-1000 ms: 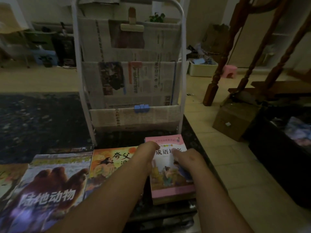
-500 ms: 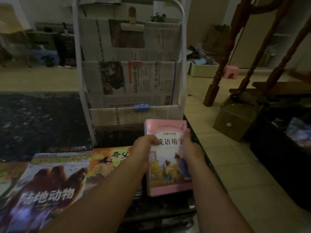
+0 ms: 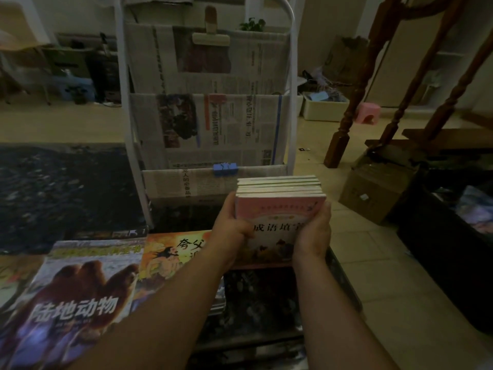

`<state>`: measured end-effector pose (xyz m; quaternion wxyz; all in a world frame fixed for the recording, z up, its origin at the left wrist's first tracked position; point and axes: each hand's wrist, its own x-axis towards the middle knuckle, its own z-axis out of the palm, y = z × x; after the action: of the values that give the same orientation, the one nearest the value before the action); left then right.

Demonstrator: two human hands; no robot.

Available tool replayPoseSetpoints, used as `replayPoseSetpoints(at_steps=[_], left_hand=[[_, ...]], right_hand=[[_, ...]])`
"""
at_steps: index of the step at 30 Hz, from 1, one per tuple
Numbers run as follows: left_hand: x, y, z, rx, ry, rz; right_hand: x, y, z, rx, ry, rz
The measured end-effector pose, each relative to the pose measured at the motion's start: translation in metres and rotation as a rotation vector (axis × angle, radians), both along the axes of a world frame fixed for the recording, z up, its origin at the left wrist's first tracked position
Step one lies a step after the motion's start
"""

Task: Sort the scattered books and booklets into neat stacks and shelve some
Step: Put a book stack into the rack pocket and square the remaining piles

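A stack of several pink-covered booklets (image 3: 278, 209) is lifted off the dark table, tilted so its top edges face the rack. My left hand (image 3: 232, 222) grips its left side, thumb on the cover. My right hand (image 3: 313, 231) grips its right side. A white metal rack (image 3: 292, 102) with newspaper-lined pockets stands just behind the stack. On the table lie an orange-covered book (image 3: 170, 252) and a large camel-cover book (image 3: 80, 284), left of my arms.
The dark marbled table (image 3: 66, 188) ends at its right edge near my right arm. On the tiled floor to the right are a cardboard box (image 3: 373, 188), a dark bin (image 3: 453, 236) and wooden stair posts (image 3: 344, 129). A blue clip (image 3: 225, 168) sits on the rack's lowest pocket.
Both hands took the pink stack by its sides, lifted it off the table and raised it toward the rack's lowest pocket, tilting it upright.
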<state>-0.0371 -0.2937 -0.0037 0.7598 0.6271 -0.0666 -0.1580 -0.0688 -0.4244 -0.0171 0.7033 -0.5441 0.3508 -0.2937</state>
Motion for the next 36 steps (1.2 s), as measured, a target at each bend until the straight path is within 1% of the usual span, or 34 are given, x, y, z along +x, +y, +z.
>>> replayPoseSetpoints(at_steps=[2, 5, 8, 11, 14, 15, 17, 19, 21, 23, 26, 31, 36], left_hand=[[0.003, -0.001, -0.003, 0.05, -0.018, 0.002], [0.007, -0.002, -0.007, 0.197, -0.027, 0.024], [0.006, -0.001, -0.008, 0.253, -0.015, 0.029], [0.009, 0.001, -0.004, 0.355, -0.031, 0.028], [0.018, 0.008, 0.007, 0.601, -0.081, -0.043], [0.021, 0.01, 0.012, 0.639, -0.07, -0.072], [0.022, 0.014, 0.019, 0.632, -0.014, -0.098], [0.027, 0.019, 0.023, 0.584, 0.032, -0.081], [0.032, 0.024, 0.031, 0.538, 0.035, -0.048], [0.038, 0.032, 0.041, 0.514, -0.008, -0.004], [0.048, 0.045, 0.056, 0.474, -0.089, 0.121], [0.059, 0.078, 0.087, 0.373, -0.166, 0.228], [0.076, 0.109, 0.118, 0.331, -0.178, 0.323]], right_hand=[[0.002, 0.0, -0.007, 0.008, 0.024, -0.022], [0.004, 0.002, -0.018, 0.007, 0.065, -0.03], [0.003, 0.006, -0.018, 0.004, 0.018, -0.026], [-0.002, 0.009, -0.018, -0.111, -0.034, 0.009], [-0.004, 0.009, -0.022, -0.279, -0.042, 0.092], [-0.003, 0.008, -0.023, -0.309, -0.037, 0.113], [0.0, 0.007, -0.02, -0.354, -0.034, 0.136], [0.003, 0.01, -0.011, -0.394, -0.063, 0.167], [0.007, 0.016, 0.004, -0.429, -0.115, 0.181], [0.013, 0.023, 0.017, -0.435, -0.165, 0.187], [0.025, 0.039, 0.032, -0.409, -0.215, 0.186], [0.044, 0.077, 0.055, -0.343, -0.246, 0.233], [0.069, 0.104, 0.091, -0.387, -0.324, 0.336]])
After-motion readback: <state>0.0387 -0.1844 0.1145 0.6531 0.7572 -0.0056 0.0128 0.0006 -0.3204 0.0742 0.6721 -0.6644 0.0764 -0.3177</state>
